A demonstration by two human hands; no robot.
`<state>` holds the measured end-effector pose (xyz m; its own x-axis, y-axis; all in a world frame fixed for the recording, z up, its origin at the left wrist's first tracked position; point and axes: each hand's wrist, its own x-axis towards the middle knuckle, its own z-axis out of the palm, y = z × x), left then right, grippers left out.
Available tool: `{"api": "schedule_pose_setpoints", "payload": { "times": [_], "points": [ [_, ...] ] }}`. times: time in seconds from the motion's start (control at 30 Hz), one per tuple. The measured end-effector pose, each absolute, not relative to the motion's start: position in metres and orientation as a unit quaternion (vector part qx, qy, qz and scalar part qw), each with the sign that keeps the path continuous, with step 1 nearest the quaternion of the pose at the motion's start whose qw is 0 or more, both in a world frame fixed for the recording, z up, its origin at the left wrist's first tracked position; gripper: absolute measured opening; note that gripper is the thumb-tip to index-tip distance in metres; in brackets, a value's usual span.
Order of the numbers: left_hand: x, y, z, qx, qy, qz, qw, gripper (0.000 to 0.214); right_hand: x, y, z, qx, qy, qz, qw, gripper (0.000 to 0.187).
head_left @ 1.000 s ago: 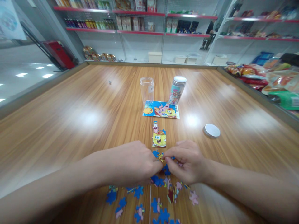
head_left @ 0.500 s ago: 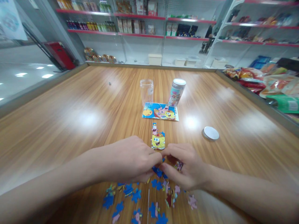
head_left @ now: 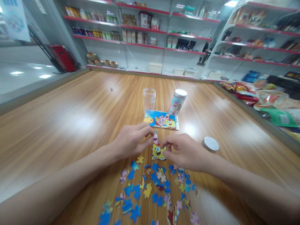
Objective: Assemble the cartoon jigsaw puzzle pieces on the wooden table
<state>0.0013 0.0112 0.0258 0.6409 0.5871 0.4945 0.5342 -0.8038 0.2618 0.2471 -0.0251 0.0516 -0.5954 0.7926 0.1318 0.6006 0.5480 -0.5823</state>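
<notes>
A small joined section of a jigsaw puzzle [head_left: 158,152], showing a yellow square character with a pink one above, lies flat between my hands. My left hand [head_left: 133,140] is curled at its upper left, thumb and forefinger drawn together beside the narrow strip; whether a piece sits between them is hidden. On the other side, my right hand [head_left: 181,150] has its bent fingertips and thumb at the section's right edge, covering part of it. Loose jigsaw pieces [head_left: 148,190], mostly blue, pink and yellow, are scattered nearer to me. Beyond my hands lies a printed picture card [head_left: 161,119].
Behind the card stand a clear plastic jar [head_left: 149,98] and a lidded printed canister [head_left: 178,101]. A round silver lid [head_left: 211,144] rests at the right on the wooden table [head_left: 77,131]. Packaged snacks [head_left: 269,100] line the right side; stocked shelves [head_left: 142,28] stand at the back.
My hands, close together below the joined section before, have moved apart and forward to either side of it. More loose pieces are now uncovered. The camera view has tilted up slightly.
</notes>
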Motion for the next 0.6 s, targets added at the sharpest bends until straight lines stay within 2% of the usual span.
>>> {"api": "schedule_pose_setpoints", "payload": {
  "times": [0.1, 0.23, 0.33, 0.5, 0.6],
  "points": [
    [-0.003, 0.022, 0.009, 0.905, 0.295, 0.302, 0.048, 0.012, 0.243, -0.027, 0.069, -0.395, -0.890, 0.219, 0.066, 0.007],
    [-0.002, 0.025, 0.004, 0.933, 0.224, 0.269, 0.083, 0.021, 0.227, -0.049, 0.070, -0.416, -0.892, 0.177, 0.005, 0.028],
    [-0.001, 0.024, 0.004, 0.944, 0.201, 0.243, 0.097, 0.025, 0.219, -0.063, 0.060, -0.414, -0.887, 0.198, -0.043, 0.032],
    [-0.001, 0.025, 0.002, 0.945, 0.201, 0.227, 0.126, 0.023, 0.223, -0.065, 0.055, -0.412, -0.882, 0.226, -0.024, 0.010],
    [-0.001, 0.024, 0.002, 0.943, 0.203, 0.229, 0.132, 0.023, 0.229, -0.053, 0.058, -0.423, -0.868, 0.257, 0.038, 0.013]
  ]
}}
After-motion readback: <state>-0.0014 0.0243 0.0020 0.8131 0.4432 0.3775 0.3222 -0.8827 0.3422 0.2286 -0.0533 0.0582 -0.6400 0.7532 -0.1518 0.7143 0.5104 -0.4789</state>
